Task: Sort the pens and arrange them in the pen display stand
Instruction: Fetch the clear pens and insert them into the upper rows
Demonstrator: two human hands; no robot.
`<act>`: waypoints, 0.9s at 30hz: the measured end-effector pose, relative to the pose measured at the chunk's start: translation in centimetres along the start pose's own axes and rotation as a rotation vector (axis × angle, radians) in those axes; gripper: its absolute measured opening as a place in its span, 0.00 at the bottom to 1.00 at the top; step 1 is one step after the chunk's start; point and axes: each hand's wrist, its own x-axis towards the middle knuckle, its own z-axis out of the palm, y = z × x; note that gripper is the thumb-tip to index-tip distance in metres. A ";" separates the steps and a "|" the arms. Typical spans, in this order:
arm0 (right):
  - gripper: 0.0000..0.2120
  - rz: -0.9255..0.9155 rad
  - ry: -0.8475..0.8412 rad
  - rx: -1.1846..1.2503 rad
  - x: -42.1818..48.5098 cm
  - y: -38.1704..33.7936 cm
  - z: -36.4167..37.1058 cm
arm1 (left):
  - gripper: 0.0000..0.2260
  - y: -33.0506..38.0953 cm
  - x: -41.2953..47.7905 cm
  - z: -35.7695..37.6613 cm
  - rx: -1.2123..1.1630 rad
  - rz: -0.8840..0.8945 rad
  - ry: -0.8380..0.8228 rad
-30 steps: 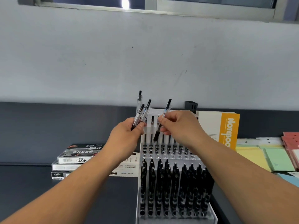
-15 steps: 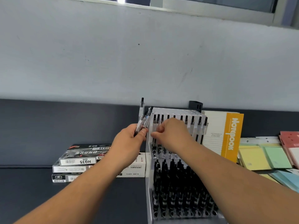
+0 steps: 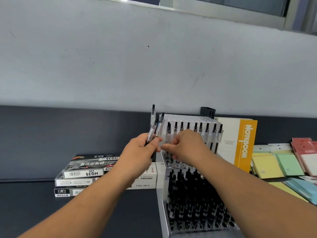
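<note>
Left hand grips three clear pens beside the display stand; right hand at its upper tier, grip blurred, cannot tell.

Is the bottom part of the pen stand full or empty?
Nearly full: black pens sit packed in rows across the stand's lower part. The right arm hides some.

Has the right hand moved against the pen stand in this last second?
Yes: the right hand sank slightly lower over the pen display stand, toward its left edge.
</note>
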 end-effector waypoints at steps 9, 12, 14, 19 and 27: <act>0.10 0.068 -0.143 0.951 -1.4 -0.3 -4.2 | 0.12 1.3 -0.2 0.5 0.056 0.067 -0.071; 0.06 0.024 -0.085 0.879 -1.2 0.2 -3.6 | 0.12 2.0 -0.2 1.3 0.104 0.076 -0.084; 0.05 0.007 -0.061 0.849 -1.1 0.6 -3.5 | 0.11 2.1 -0.2 1.8 0.107 0.075 -0.086; 0.05 0.006 0.118 0.757 -0.6 1.3 -4.2 | 0.08 2.1 -0.3 2.1 0.015 0.056 0.061; 0.03 -0.071 0.258 0.286 0.5 2.0 -2.8 | 0.09 1.4 -0.8 1.9 0.055 0.060 0.151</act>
